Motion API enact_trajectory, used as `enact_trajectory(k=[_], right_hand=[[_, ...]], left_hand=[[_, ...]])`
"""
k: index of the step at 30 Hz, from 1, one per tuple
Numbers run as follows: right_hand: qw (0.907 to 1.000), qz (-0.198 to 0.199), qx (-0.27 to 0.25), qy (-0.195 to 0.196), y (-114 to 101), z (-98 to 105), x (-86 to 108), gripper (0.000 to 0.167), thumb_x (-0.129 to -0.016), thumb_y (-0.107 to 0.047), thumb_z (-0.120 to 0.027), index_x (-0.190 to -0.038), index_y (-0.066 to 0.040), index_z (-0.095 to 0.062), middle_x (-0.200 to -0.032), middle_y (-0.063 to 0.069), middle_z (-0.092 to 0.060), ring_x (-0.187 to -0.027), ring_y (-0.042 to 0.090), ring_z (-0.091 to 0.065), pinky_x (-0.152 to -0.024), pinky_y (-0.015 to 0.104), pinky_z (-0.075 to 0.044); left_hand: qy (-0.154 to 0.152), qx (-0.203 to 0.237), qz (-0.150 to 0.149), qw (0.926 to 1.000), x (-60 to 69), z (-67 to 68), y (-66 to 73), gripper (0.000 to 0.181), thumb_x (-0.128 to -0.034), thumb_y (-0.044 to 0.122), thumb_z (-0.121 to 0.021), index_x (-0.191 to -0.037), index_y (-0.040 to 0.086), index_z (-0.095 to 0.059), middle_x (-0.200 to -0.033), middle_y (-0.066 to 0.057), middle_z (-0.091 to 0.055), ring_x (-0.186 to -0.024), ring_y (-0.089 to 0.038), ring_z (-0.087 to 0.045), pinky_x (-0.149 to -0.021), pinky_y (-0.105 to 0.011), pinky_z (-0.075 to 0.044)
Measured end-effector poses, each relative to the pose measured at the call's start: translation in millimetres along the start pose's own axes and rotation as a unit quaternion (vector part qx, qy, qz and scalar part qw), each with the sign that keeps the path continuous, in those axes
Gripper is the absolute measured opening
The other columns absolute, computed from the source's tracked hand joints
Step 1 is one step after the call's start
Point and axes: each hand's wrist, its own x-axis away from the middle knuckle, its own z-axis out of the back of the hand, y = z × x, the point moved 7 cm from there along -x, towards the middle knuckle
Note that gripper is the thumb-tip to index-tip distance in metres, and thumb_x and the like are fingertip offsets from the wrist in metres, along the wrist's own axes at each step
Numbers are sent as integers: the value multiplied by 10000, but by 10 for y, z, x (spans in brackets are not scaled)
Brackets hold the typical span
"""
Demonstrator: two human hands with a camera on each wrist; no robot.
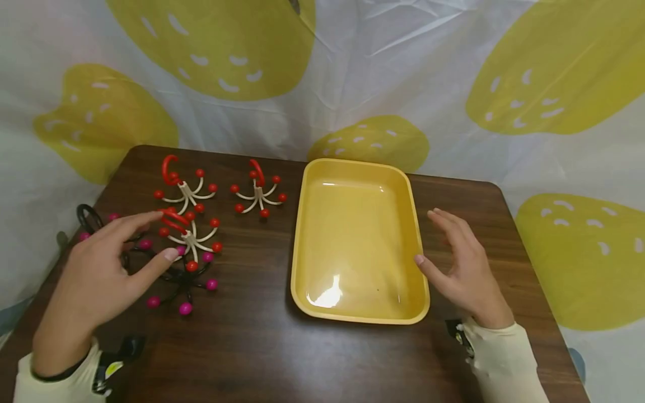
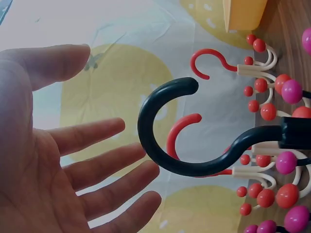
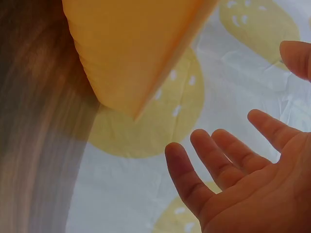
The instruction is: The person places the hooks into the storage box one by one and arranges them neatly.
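Note:
Over the left side of the table, my left hand (image 1: 101, 268) hovers with fingers spread and holds nothing. Below and around it stand two black claw-shaped scalp massagers with pink ball tips, one in front (image 1: 182, 275) and one partly hidden behind the hand (image 1: 145, 244). In the left wrist view a black hook handle (image 2: 194, 170) rises near the fingertips; contact cannot be told. Three cream massagers with red tips and red hooks stand farther back: one (image 1: 186, 191), another (image 1: 258, 193), a third (image 1: 190, 239). My right hand (image 1: 466, 268), empty with extended fingers, is beside the yellow tray's (image 1: 360, 240) right edge.
The yellow tray sits on the dark wooden table (image 1: 242, 352), right of the massagers, with nothing inside. A white cloth (image 1: 383, 67) with yellow shapes hangs behind the table and at its sides.

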Motion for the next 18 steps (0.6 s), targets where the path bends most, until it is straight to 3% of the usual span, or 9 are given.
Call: enact_trajectory(k=[4, 6, 11, 14, 18], right_hand=[[9998, -85, -165, -68, 26, -52, 30, 844, -819, -79, -862, -1577, -124, -492, -1588, 113, -515, -1339, 273, -545, -957, 99, -412], [9996, -140, -198, -113, 47, -73, 47, 839, -830, -76, -860, -1580, -129, -487, -1587, 110, -515, -1357, 270, -539, -961, 81, -418], [9994, -240, -226, -126, 104, -102, 81, 794, -855, -67, -842, -1570, -115, -497, -1556, 119, -538, -1347, 278, -552, -952, 73, -437], [9991, -349, -225, -120, 142, -120, 93, 746, -874, -70, -829, -1551, -112, -519, -1520, 122, -565, -1293, 290, -584, -929, 73, -442], [9965, -721, -344, -234, 201, -163, 103, 664, -924, -103, -803, -1534, -127, -542, -1462, 121, -599, -1237, 304, -616, -895, 83, -482]], left_hand=[[127, 343, -49, 9993, 35, -9, -23, 630, -881, 352, -870, -1432, 135, -656, -1240, -201, -717, -985, -399, -713, -799, -69, -441], [166, 478, -40, 9987, 46, -17, -33, 615, -875, 318, -880, -1424, 141, -665, -1214, -187, -725, -1015, -373, -691, -813, 34, -343], [91, 611, 94, 9980, 85, -66, -78, 609, -878, 292, -883, -1428, 150, -662, -1272, -185, -721, -1023, -349, -689, -818, 33, -354], [104, 655, 151, 9977, 111, -104, -115, 606, -865, 277, -896, -1416, 159, -673, -1264, -174, -729, -1027, -83, -681, -816, 32, -367], [197, 848, 168, 9961, 127, -144, -144, 587, -848, 222, -910, -1388, 154, -693, -1176, -159, -753, -1026, 255, -475, -836, 59, -372]])
